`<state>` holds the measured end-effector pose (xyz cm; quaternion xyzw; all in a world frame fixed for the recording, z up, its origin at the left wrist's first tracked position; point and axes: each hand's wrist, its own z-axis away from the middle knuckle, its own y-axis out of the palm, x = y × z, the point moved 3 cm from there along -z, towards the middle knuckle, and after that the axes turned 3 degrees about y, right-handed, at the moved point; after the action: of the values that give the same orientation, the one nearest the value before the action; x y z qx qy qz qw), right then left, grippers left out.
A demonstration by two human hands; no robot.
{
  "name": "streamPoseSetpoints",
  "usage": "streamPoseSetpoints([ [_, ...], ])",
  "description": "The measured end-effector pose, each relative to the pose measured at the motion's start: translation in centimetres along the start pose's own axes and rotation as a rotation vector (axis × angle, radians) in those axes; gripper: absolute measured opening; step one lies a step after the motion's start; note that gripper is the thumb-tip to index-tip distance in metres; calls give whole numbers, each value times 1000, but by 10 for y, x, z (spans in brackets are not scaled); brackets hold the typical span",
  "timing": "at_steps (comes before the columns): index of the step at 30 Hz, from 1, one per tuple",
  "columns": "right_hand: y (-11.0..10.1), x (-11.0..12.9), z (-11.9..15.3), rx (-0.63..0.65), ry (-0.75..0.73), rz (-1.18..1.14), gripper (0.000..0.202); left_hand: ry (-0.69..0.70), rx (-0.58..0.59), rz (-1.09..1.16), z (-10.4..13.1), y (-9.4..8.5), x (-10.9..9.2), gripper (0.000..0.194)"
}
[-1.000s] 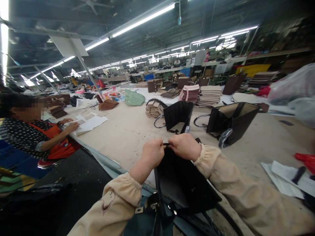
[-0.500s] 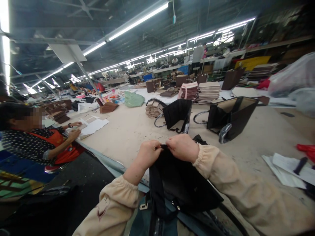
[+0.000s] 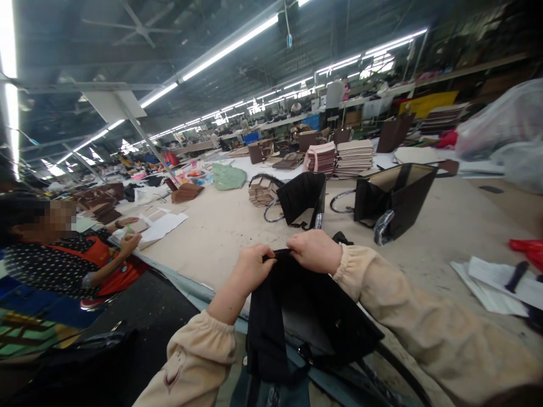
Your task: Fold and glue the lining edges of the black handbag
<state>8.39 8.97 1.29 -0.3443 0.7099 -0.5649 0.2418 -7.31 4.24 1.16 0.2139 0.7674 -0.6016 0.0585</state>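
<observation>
A black handbag [image 3: 314,316] is tilted at the table's near edge, close to my body, its strap and metal clasp hanging toward me. My left hand [image 3: 255,267] pinches the bag's upper edge between thumb and fingers. Just to its right, my right hand [image 3: 314,251] grips the same edge, fingers curled over it. A small stretch of dark edge shows between the two hands. Beyond them stand a smaller open black bag [image 3: 292,200] and a larger open dark bag [image 3: 394,203], both with plastic-wrapped handles.
Stacks of cut panels [image 3: 354,158] and a green plastic bag [image 3: 229,176] lie farther back on the table [image 3: 212,226]. To the left sits a co-worker [image 3: 63,254] handling pieces beside white sheets. Papers [image 3: 492,285] and red plastic [image 3: 528,249] are at the right.
My hands have moved slightly apart along the bag's edge, and the bag's upper part has opened a little wider. The co-worker's hands have shifted. The view has turned slightly.
</observation>
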Motion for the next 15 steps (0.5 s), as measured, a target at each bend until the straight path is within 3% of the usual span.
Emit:
streamPoseSetpoints([
  [7, 0, -1, 0, -1, 0, 5, 15, 113, 15, -155, 2, 1, -3, 7],
  [15, -1, -4, 4, -27, -12, 22, 12, 195, 23, -136, 3, 5, -3, 8],
])
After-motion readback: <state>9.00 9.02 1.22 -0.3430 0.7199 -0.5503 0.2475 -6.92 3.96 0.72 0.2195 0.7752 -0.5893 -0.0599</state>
